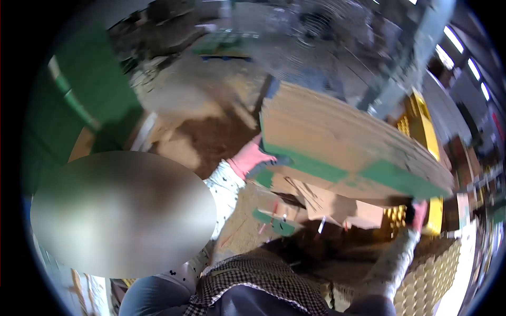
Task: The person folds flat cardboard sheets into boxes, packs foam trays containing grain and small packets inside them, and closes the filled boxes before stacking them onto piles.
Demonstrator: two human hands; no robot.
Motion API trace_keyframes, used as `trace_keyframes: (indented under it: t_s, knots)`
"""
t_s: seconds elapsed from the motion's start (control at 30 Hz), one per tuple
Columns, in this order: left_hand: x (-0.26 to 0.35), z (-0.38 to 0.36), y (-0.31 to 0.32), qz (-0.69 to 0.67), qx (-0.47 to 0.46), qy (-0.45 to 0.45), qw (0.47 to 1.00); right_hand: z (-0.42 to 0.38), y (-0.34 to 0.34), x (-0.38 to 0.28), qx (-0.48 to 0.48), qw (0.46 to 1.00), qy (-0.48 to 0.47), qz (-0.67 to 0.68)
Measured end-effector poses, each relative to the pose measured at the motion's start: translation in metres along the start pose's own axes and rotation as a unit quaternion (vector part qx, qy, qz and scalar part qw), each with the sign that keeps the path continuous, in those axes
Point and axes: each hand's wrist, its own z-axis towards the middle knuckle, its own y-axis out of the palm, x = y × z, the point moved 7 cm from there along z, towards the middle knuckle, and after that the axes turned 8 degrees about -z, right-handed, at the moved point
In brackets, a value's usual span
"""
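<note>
A thick stack of flattened cardboard boxes, brown with green printed bands, is held up in front of me, slanting down to the right. My left hand, in a pink glove with a dark palm, grips its lower left corner, thumb across the near face. At the lower right end, my right hand, gloved alike, is closed on the bottom edge; its fingers are partly hidden. Below the stack lie brown cardboard pieces and a green-printed scrap.
Yellow plastic crates with a knobbly texture stand at the right, beside a grey post. Large green panels rise at the left. A blurred oval covers the lower left. A pallet lies on the floor further back.
</note>
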Motion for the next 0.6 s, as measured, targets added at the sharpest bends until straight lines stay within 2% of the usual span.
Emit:
trace_keyframes:
  t_s: [0.07,0.13,0.17,0.2,0.27,0.3,0.33,0.37,0.4,0.43,0.47,0.5,0.53,0.57,0.6]
  knots:
    - [0.051,-0.047,-0.002,-0.027,-0.027,0.084,0.996,-0.016,0.012,-0.063,-0.001,0.999,-0.012,-0.036]
    - [0.104,-0.109,-0.007,-0.025,-0.041,0.201,0.979,-0.050,0.092,-0.163,-0.073,0.996,-0.056,0.013]
    - [0.108,-0.149,-0.027,0.117,0.004,0.232,0.966,-0.074,0.144,-0.213,-0.136,0.987,-0.078,0.045]
    - [0.112,-0.187,-0.047,0.256,0.057,0.253,0.931,-0.105,0.200,-0.254,-0.213,0.970,-0.091,0.071]
    - [0.110,-0.297,-0.080,0.482,0.129,0.302,0.812,-0.176,0.303,-0.324,-0.365,0.918,-0.121,0.098]
    - [0.087,-0.348,-0.103,0.483,0.168,0.260,0.819,-0.213,0.344,-0.352,-0.433,0.885,-0.136,0.103]
    - [0.088,-0.396,-0.110,0.339,0.236,0.106,0.905,-0.252,0.384,-0.378,-0.495,0.849,-0.152,0.106]
    - [0.065,-0.460,-0.126,0.432,0.309,0.168,0.830,-0.292,0.415,-0.404,-0.543,0.816,-0.166,0.108]
    - [0.074,-0.516,-0.126,0.303,0.350,-0.003,0.887,-0.332,0.447,-0.428,-0.590,0.780,-0.178,0.113]
    - [0.062,-0.582,-0.137,0.397,0.427,0.074,0.809,-0.372,0.468,-0.451,-0.627,0.748,-0.182,0.116]
    - [0.054,-0.644,-0.143,0.301,0.465,0.120,0.824,-0.410,0.488,-0.471,-0.662,0.716,-0.183,0.123]
    - [0.067,-0.699,-0.129,0.252,0.494,0.159,0.817,-0.448,0.506,-0.492,-0.692,0.685,-0.181,0.135]
    - [0.051,-0.763,-0.139,0.074,0.534,0.194,0.820,-0.483,0.523,-0.510,-0.720,0.656,-0.172,0.148]
    - [0.071,-0.821,-0.139,0.147,0.607,0.148,0.767,-0.517,0.540,-0.530,-0.745,0.626,-0.160,0.164]
    - [0.098,-0.881,-0.132,0.248,0.674,0.089,0.690,-0.551,0.556,-0.549,-0.767,0.598,-0.140,0.185]
